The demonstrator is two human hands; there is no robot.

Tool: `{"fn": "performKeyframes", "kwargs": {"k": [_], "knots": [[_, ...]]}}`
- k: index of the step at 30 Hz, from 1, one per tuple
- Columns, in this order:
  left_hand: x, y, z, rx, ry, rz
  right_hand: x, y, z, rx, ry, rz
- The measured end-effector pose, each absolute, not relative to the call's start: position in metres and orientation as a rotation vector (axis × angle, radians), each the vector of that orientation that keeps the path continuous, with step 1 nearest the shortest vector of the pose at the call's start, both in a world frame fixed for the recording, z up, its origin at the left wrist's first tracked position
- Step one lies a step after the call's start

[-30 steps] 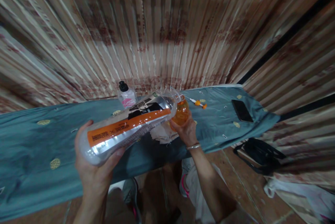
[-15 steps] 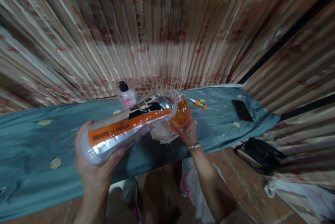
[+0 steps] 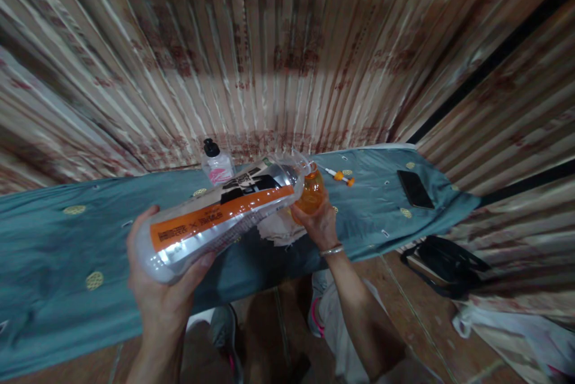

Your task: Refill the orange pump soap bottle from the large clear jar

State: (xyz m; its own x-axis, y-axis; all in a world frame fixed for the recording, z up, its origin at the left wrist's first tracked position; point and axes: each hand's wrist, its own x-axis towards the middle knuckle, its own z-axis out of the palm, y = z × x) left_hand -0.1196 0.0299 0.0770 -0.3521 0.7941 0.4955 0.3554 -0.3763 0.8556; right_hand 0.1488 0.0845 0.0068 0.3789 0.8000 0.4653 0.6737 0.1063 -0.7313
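My left hand (image 3: 166,288) grips the base of a large clear plastic bottle (image 3: 224,213) with an orange and silver label. The bottle lies tilted, its neck towards the right. My right hand (image 3: 320,219) is wrapped round a small orange translucent bottle (image 3: 311,192), whose mouth meets the big bottle's neck; whether liquid runs between them I cannot make out. Below the two bottles a crumpled whitish cloth or tissue (image 3: 281,229) rests on the table. Just beyond my right hand lies a syringe (image 3: 340,177) with orange parts.
A teal cloth (image 3: 67,252) covers the long table. At its back stands a clear bottle with a black cap (image 3: 218,162); a black phone (image 3: 415,189) lies to the right. Ribbed curtains (image 3: 278,60) hang behind. A black bag (image 3: 444,265) sits on the floor at right.
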Motion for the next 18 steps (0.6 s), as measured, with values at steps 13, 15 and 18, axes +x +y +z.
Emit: {"fn": "performKeyframes", "kwargs": {"k": [13,15,18], "knots": [[-0.1194,0.0305,0.0804,1.365,1.452,1.827,0.1487,0.08,0.015,-1.606,-1.359,0.236],[-0.1185,0.0302,0.0812,1.363,1.429,1.84,0.1485,0.0797,0.0164,-1.605,-1.347,0.25],[-0.1184,0.0298,0.0821,1.362,1.39,1.831,0.1484,0.0805,0.0158,-1.601,-1.336,0.265]]}}
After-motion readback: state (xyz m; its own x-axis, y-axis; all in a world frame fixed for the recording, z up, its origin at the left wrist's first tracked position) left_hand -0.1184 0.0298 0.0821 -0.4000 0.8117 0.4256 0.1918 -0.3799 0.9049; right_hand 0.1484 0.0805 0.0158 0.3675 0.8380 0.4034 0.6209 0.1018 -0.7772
